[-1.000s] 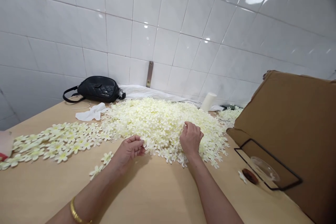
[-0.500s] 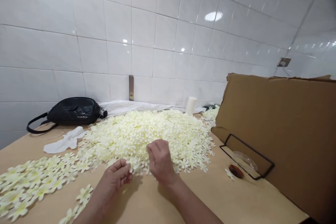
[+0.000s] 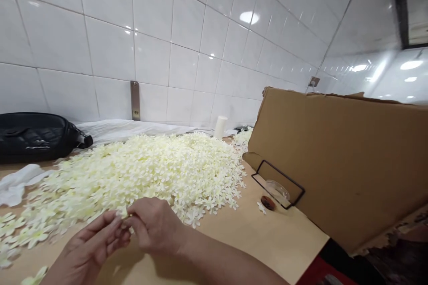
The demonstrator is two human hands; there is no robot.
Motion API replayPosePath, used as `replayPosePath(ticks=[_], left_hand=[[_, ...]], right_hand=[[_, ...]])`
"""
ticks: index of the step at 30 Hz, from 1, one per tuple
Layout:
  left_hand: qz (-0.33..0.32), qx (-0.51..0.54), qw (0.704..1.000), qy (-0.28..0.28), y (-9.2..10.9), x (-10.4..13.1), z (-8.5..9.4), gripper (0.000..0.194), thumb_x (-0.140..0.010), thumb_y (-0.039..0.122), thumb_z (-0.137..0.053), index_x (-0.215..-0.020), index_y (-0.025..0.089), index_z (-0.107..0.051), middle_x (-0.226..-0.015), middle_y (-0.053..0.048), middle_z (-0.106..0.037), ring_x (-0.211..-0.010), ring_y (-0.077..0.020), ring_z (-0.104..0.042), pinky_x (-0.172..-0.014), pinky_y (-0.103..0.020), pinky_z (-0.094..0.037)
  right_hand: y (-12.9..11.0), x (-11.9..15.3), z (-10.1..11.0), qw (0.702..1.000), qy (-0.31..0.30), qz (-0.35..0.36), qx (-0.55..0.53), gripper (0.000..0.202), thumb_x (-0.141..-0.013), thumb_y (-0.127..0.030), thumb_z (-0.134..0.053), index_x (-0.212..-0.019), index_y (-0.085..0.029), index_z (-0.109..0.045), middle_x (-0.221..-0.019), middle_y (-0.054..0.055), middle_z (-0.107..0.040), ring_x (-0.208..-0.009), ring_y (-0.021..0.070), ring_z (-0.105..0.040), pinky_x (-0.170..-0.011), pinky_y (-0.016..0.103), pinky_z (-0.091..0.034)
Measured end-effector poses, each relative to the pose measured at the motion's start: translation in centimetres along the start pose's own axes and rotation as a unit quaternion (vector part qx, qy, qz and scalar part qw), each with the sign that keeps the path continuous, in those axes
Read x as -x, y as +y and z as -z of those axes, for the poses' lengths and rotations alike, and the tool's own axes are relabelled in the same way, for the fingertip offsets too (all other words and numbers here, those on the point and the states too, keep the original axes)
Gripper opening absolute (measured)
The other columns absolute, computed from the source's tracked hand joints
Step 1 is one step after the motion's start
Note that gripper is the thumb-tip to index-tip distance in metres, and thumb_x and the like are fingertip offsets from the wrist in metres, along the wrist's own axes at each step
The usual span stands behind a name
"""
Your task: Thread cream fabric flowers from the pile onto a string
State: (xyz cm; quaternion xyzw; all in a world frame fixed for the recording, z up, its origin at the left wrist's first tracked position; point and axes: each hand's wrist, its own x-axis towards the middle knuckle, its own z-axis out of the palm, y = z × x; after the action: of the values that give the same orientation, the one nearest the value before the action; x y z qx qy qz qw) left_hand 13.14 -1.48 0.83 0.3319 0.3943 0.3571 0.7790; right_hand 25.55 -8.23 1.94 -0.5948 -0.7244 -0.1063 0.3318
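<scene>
Both of my hands meet at the front left edge of a big heap of pale yellow-white artificial flowers (image 3: 157, 164). My left hand (image 3: 95, 242) pinches a small artificial flower (image 3: 123, 212) between thumb and fingers. Against those fingertips, my right hand (image 3: 157, 225) is closed in a pinch too. Something tiny and yellowish shows at its fingertips, too small to make out. Much of the held flower is hidden by my fingers. More flowers (image 3: 31, 231) lie spread out flat on the brown table covering at the left.
A large cardboard sheet (image 3: 334, 160) stands at the right, with a black wire frame (image 3: 279, 171), a clear dish (image 3: 278, 190) and a dark round disc (image 3: 268, 203) before it. A black bag (image 3: 36, 138), white cloth (image 3: 20, 182) and white cylinder (image 3: 220, 127) also lie about.
My right hand has come from the heap to my left hand, and their fingertips now meet at the flower. The view has turned to the right.
</scene>
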Motion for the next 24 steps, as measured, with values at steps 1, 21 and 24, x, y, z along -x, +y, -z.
replayPosePath(ticks=[1,21,24], left_hand=[[0.001,-0.004,1.0,-0.026,-0.1,-0.2,0.2,0.028,-0.047,0.004,-0.071,-0.066,0.024,-0.063,-0.066,0.002,-0.067,-0.059,-0.017,-0.061,-0.057,-0.027,-0.052],[0.005,-0.004,0.993,-0.119,-0.3,1.0,-0.5,0.021,-0.058,0.017,-0.071,-0.065,0.017,-0.051,-0.056,0.001,-0.058,-0.053,-0.0109,-0.055,-0.051,-0.02,-0.045],[-0.013,-0.011,0.987,-0.161,-0.1,1.3,-0.6,0.018,-0.062,0.021,-0.067,-0.064,0.016,-0.05,-0.054,0.0,-0.057,-0.051,-0.0108,-0.054,-0.053,-0.021,-0.043]], right_hand=[[0.1,0.1,-0.2,1.0,0.001,-0.004,0.007,0.009,-0.079,-0.019,-0.036,-0.076,-0.019,-0.045,-0.069,0.001,-0.057,-0.065,0.0115,-0.053,-0.059,0.019,-0.04],[-0.2,1.0,-1.2,0.905,0.063,-0.228,-0.353,0.015,-0.081,-0.025,-0.038,-0.07,-0.018,-0.046,-0.053,-0.004,-0.046,-0.048,0.0083,-0.045,-0.049,0.02,-0.038],[0.2,1.2,-0.9,0.81,0.068,-0.291,-0.504,0.014,-0.078,-0.029,-0.047,-0.071,-0.018,-0.049,-0.054,-0.005,-0.049,-0.048,0.0072,-0.045,-0.052,0.021,-0.038]])
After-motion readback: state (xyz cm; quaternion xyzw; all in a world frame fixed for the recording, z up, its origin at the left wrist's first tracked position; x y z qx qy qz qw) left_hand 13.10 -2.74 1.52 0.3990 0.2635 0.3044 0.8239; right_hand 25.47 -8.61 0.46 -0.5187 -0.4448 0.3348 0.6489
